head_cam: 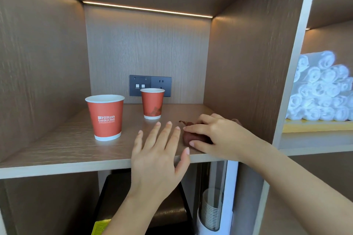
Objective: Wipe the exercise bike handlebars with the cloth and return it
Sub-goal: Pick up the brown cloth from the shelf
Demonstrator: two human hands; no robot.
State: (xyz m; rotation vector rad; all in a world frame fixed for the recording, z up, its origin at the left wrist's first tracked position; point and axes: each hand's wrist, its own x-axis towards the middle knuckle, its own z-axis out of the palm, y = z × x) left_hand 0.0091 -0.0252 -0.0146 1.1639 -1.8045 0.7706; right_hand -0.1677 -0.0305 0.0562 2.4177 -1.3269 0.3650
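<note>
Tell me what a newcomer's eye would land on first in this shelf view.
First, the two red paper cups: the large cup at front left of the wooden shelf, the small cup farther back before the grey wall socket. Next the hands: the right hand covers a dark brown cloth near the shelf's front right, and the left hand is spread open beside it. The white rolled towels stacked in the right-hand compartment also stand out.
</note>
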